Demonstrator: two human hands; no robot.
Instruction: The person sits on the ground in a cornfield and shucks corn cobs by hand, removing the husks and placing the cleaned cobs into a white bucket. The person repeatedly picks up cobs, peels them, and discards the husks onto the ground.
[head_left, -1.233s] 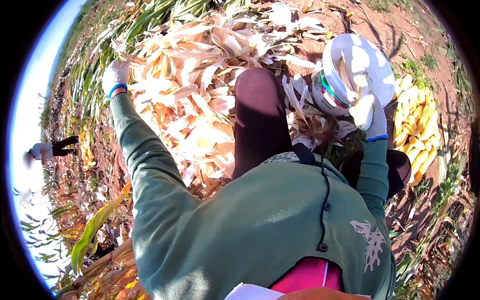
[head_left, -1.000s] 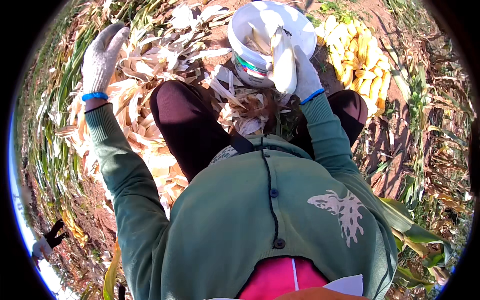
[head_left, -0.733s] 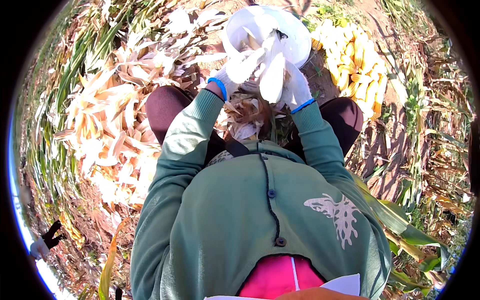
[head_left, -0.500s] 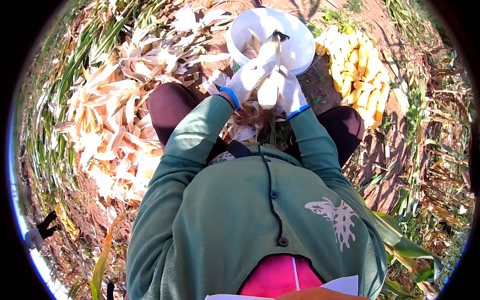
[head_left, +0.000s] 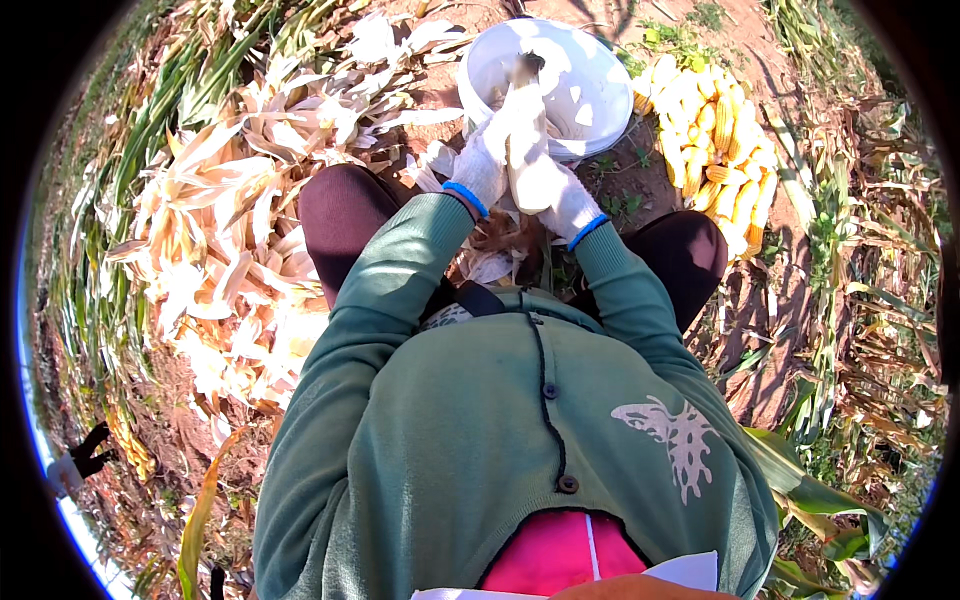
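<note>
A pale ear of corn (head_left: 527,165), apparently in its husk with a dark tip, is held lengthwise between my hands. My left hand (head_left: 481,168), in a white knit glove with a blue cuff, is closed on its left side. My right hand (head_left: 566,203), gloved the same way, is closed round the right side and lower end; some of its fingers are hidden. The ear's far end reaches over the near rim of a white bucket (head_left: 600,130). Inside the bucket some pale and brownish matter shows, too unclear to name.
Husked yellow corn ears (head_left: 725,130) lie heaped right of the bucket. A large pile of dry husks (head_left: 240,200) spreads on the left. My bent knees flank my hands, with loose husks (head_left: 495,245) between them. Cut stalks (head_left: 840,240) lie along the right.
The ear has shifted slightly left and tilted, its dark tip moving left. My right hand has turned and moved a little left and lower on it.
</note>
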